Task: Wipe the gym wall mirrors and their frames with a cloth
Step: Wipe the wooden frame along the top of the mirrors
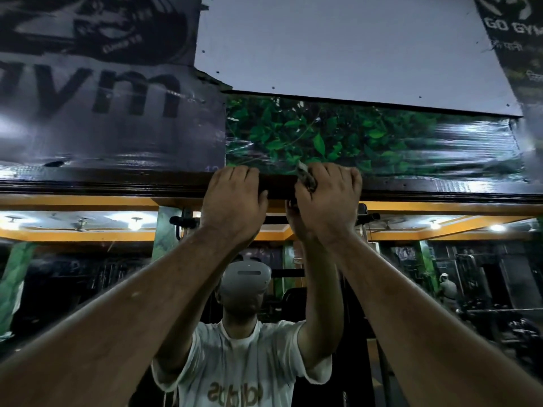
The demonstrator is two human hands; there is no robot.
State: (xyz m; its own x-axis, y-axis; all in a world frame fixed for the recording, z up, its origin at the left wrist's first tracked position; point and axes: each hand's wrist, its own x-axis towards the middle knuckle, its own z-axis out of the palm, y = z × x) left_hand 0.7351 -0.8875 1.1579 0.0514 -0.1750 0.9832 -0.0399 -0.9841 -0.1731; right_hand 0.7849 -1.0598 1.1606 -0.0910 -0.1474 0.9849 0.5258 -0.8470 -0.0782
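Right hand point(327, 198): the fingers point(338, 173) are curled together over the upper edge of the dark wooden frame point(117, 183), with the fingertips hidden behind that edge. A small, crumpled cloth point(307, 179) is pinched between the thumb side of this hand and the frame; only a short fold of it shows, just left of the knuckles. How much cloth lies under the palm cannot be determined.

Left hand point(233, 198): the fingers point(235, 173) are held close together and hooked over the same upper edge, just left of the cloth. This hand grips the frame and carries no cloth. A short stretch of bare frame separates the two hands.

Directly above the fingertips, a glossy leaf-print panel point(367, 136) runs to the right. Above and left of the left fingers is a dark banner point(102, 113) with large lettering. Higher still is a pale ceiling panel point(338, 45).

Directly below both hands, under the frame, lies the mirror point(88, 274). It reflects the person's raised arms, a white T-shirt point(235, 365), a headset, orange ceiling beams, lit lamps and dark gym equipment. Both forearms extend down from the wrists toward the lower corners of the view.
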